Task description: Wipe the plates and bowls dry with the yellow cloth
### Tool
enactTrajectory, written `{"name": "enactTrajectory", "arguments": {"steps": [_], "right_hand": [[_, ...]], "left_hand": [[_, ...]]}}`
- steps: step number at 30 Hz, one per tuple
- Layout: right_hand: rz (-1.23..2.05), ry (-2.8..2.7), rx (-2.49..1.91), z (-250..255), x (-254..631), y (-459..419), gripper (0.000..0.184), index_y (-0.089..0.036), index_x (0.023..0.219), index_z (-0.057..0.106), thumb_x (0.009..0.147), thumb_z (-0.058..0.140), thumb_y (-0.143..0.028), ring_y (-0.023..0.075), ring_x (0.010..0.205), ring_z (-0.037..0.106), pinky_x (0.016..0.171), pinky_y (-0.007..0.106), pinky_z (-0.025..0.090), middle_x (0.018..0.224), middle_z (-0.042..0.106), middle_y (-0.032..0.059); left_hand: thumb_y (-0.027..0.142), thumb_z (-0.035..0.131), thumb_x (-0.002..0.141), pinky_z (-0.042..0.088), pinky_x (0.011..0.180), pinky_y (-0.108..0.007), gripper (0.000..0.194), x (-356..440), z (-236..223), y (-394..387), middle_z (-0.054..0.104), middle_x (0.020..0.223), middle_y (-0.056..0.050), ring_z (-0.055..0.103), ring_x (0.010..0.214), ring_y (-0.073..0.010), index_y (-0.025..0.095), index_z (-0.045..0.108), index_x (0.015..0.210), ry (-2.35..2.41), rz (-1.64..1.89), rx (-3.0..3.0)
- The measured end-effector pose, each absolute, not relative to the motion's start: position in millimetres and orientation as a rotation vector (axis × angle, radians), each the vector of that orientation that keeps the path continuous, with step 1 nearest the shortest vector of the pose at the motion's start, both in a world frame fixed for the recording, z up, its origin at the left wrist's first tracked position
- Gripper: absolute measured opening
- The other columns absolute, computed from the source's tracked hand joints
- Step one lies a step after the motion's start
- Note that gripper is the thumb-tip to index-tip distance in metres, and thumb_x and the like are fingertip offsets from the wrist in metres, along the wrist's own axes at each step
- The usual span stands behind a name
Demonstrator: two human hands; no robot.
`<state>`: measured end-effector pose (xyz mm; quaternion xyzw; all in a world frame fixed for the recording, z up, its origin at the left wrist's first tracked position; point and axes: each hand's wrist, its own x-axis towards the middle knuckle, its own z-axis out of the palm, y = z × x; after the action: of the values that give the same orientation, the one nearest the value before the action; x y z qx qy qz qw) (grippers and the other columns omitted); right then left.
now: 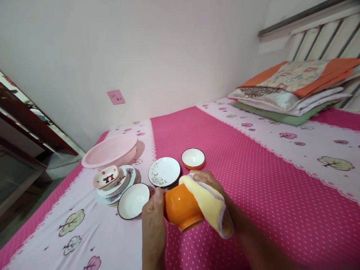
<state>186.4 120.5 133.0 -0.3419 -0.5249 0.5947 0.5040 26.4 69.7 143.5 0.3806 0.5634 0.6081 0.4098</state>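
Left grip: my left hand [154, 221], lower middle of the frame, closed on the side of the orange bowl [181, 206]; thumb up by the rim, other fingertips hidden.
Right grip: my right hand [206, 177], holding the yellow cloth [212, 208] over the bowl's upper right side; hidden fingers, so I can't tell how tightly.
Orange bowl: lower centre, tilted, foot ring turned down and rightward; lifted off the bed [239, 161].
Cloth work: in my judgement, a wipe of this bowl. Any turn of it calls for a steady left hold, with the cloth free to slide round the curve.
Small bowl: white inside, orange outside [193, 158], upright, just beyond my right grip.
Flowered plates: stack [163, 170] at centre, just left of the small bowl.
Dark-rimmed bowl: white inside [133, 202], upright, left of my left grip.
Mixed plates: stack [130, 180], left of centre, patterned dish [98, 180] on top, with a red and black figure.
Pink basin: left of the frame [131, 152], just behind that stack.
Pink note: on the wall [174, 56], upper left, note [116, 97] with dark handwriting, too small to read.
Brands: none legible on the crockery or cloth.
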Motion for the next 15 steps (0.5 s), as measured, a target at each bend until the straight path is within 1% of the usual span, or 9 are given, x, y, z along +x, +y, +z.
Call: {"name": "enactTrajectory", "arguments": {"steps": [2,3,6,8,10,11,12,13,15], "right_hand": [[1.534,-1.253,-0.801,137.2,188.7,119.7,0.048,-0.025,0.073,0.048,0.083,0.066,-0.067,0.0137,0.055,0.046,0.056,0.028,0.047,0.065,0.046,-0.0038],[1.555,-1.267,-0.801,138.7,190.2,119.8,0.046,-0.024,0.074,0.05,0.084,0.066,-0.067,0.0139,0.056,0.047,0.057,0.028,0.046,0.067,0.048,-0.0036],[1.46,-1.45,-0.845,143.1,195.1,120.5,0.037,-0.023,0.083,0.059,0.095,0.056,-0.058,0.0163,0.066,0.055,0.063,0.028,0.047,0.075,0.058,-0.0012],[1.272,-1.625,-0.903,146.7,195.6,119.4,0.032,-0.021,0.1,0.066,0.099,0.053,-0.051,0.0215,0.089,0.064,0.08,0.033,0.051,0.096,0.068,0.0035],[1.064,-1.737,-0.98,149.5,191.3,115.7,0.036,-0.021,0.121,0.065,0.097,0.057,-0.046,0.0279,0.116,0.061,0.101,0.042,0.047,0.122,0.068,0.0086],[0.966,-1.768,-1.008,150.3,187.3,113.0,0.04,-0.022,0.128,0.062,0.095,0.061,-0.045,0.0303,0.123,0.058,0.106,0.046,0.044,0.129,0.066,0.0104],[0.876,-1.793,-1.021,150.5,182.8,110.0,0.044,-0.021,0.131,0.061,0.093,0.064,-0.043,0.0319,0.124,0.057,0.108,0.05,0.042,0.131,0.065,0.0118],[0.791,-1.819,-1.017,150.5,178.1,107.2,0.046,-0.02,0.131,0.06,0.091,0.066,-0.041,0.0328,0.12,0.058,0.106,0.051,0.043,0.128,0.065,0.0128],[0.665,-1.859,-0.974,150.6,170.7,102.5,0.043,-0.018,0.127,0.061,0.089,0.067,-0.038,0.0323,0.111,0.059,0.1,0.052,0.046,0.119,0.067,0.0128]], "left_hand": [[0.066,0.07,0.082,0.028,0.046,-0.024,0.054,29.1,143.8,67.6,0.043,0.054,0.004,0.035,0.052,-0.0114,0.021,0.05,0.059,1.483,1.484,0.974],[0.065,0.069,0.083,0.023,0.045,-0.024,0.056,31.7,142.8,67.4,0.037,0.052,0.006,0.03,0.051,-0.0107,0.022,0.044,0.057,1.508,1.496,0.961],[0.066,0.066,0.084,0.018,0.045,-0.026,0.06,41.0,137.2,69.2,0.029,0.053,0.006,0.023,0.05,-0.0104,0.025,0.032,0.057,1.584,1.591,0.967],[0.064,0.064,0.086,0.019,0.045,-0.027,0.06,46.6,132.3,70.7,0.028,0.053,0.006,0.024,0.05,-0.0109,0.026,0.03,0.056,1.672,1.666,1.034],[0.06,0.062,0.089,0.021,0.046,-0.028,0.059,50.4,127.1,71.5,0.029,0.051,0.005,0.026,0.05,-0.0118,0.025,0.032,0.053,1.792,1.716,1.133],[0.058,0.061,0.09,0.022,0.047,-0.028,0.058,51.4,124.6,71.6,0.031,0.05,0.005,0.027,0.05,-0.0122,0.024,0.034,0.052,1.846,1.737,1.176],[0.057,0.059,0.092,0.023,0.048,-0.028,0.057,51.6,122.5,71.5,0.032,0.049,0.005,0.029,0.051,-0.0126,0.024,0.036,0.051,1.889,1.757,1.206],[0.056,0.058,0.092,0.024,0.048,-0.028,0.057,51.0,120.9,71.2,0.034,0.049,0.004,0.031,0.051,-0.0128,0.023,0.038,0.05,1.912,1.775,1.227],[0.058,0.062,0.09,0.025,0.048,-0.028,0.057,48.1,120.3,70.2,0.037,0.048,0.004,0.032,0.05,-0.0127,0.023,0.041,0.049,1.891,1.789,1.213]]}}
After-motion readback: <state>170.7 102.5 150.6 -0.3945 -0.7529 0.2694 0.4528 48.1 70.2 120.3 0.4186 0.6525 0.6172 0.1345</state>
